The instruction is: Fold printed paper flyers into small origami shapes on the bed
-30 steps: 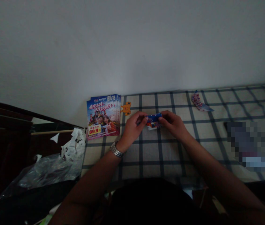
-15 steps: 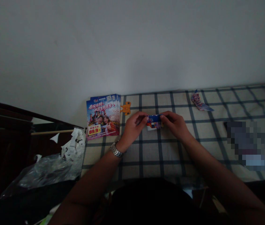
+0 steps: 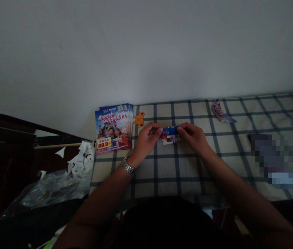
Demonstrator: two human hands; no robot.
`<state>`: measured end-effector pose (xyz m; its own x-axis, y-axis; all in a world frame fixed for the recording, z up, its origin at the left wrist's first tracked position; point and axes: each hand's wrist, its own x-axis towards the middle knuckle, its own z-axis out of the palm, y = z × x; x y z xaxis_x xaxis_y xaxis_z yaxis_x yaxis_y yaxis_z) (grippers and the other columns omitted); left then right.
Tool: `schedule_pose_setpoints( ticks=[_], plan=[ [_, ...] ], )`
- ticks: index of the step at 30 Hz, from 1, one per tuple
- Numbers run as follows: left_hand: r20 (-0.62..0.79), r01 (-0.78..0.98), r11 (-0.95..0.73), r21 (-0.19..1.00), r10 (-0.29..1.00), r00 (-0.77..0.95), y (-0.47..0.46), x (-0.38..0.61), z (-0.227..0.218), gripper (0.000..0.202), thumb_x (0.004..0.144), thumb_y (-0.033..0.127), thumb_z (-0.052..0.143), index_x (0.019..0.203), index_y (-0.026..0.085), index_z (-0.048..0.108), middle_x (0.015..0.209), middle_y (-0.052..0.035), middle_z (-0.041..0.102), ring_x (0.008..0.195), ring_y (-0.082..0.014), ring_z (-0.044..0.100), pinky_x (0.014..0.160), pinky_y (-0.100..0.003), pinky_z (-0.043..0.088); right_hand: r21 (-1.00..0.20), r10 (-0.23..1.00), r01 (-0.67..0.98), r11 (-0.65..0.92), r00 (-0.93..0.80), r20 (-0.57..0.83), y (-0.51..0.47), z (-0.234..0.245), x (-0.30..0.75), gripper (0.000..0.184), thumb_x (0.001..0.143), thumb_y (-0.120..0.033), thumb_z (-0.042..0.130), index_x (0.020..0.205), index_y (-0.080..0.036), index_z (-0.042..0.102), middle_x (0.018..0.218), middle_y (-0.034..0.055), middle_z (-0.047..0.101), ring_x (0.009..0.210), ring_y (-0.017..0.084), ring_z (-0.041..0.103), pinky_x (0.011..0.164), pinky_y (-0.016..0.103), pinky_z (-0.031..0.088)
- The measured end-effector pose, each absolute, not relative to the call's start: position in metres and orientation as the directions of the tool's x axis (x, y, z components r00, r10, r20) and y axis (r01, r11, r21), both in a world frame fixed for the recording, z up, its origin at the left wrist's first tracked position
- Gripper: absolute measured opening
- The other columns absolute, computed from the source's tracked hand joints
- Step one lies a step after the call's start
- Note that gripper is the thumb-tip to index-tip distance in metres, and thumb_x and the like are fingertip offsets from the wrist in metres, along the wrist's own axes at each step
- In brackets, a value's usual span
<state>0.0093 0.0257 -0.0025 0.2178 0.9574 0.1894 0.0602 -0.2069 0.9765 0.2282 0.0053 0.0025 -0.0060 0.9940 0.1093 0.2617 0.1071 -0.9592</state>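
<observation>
Between my two hands is a small folded flyer [image 3: 170, 131], with a dark blue strip on top and a colourful printed part below. My left hand [image 3: 148, 137], with a metal watch on the wrist, pinches its left end between thumb and fingers. At the opposite end, my right hand [image 3: 191, 136] grips it the same way. Left of my hands lies a stack of printed flyers [image 3: 114, 129], blue and pink with a large 89.9 on the front. Far to the right, near the wall, sits a folded paper piece [image 3: 221, 112] with similar print.
A checked cloth [image 3: 193, 183] covers the surface, which meets a plain wall [image 3: 146, 52]. An orange bear-shaped figure [image 3: 139, 119] lies beside the stack. A blurred dark object [image 3: 271, 157] rests at right. Clear plastic [image 3: 55, 188] and torn white paper [image 3: 83, 159] are at lower left.
The flyer between my hands has tilted slightly, so more of its blue strip shows. Both hands keep almost the same place and grip.
</observation>
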Motion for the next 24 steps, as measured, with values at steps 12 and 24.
schedule_pose_setpoints(
  ticks=[12, 24],
  plan=[
    [0.213, 0.128, -0.245, 0.961, 0.951, 0.226, 0.0263, 0.0075, -0.0067, 0.024, 0.098, 0.042, 0.069, 0.092, 0.019, 0.066, 0.084, -0.0011, 0.068, 0.073, -0.0123, 0.065, 0.065, -0.023, 0.055, -0.945, 0.993, 0.308, 0.112, -0.012, 0.113, 0.0054, -0.0021, 0.2291, 0.034, 0.095, -0.055, 0.067, 0.092, -0.022, 0.076, 0.086, 0.0044, 0.077, 0.078, 0.022, 0.07, 0.07, 0.034, 0.056],
    [0.179, 0.201, -0.271, 0.941, 0.906, 0.384, 0.0235, 0.0076, -0.0075, 0.017, 0.098, 0.037, 0.069, 0.101, 0.021, 0.068, 0.092, -0.0029, 0.073, 0.083, -0.0148, 0.07, 0.074, -0.026, 0.057, -0.945, 0.991, 0.307, 0.114, -0.102, 0.087, 0.0045, -0.0027, 0.23, 0.032, 0.094, -0.053, 0.068, 0.092, -0.022, 0.075, 0.08, 0.0033, 0.074, 0.071, 0.02, 0.067, 0.063, 0.032, 0.054]
  ],
)
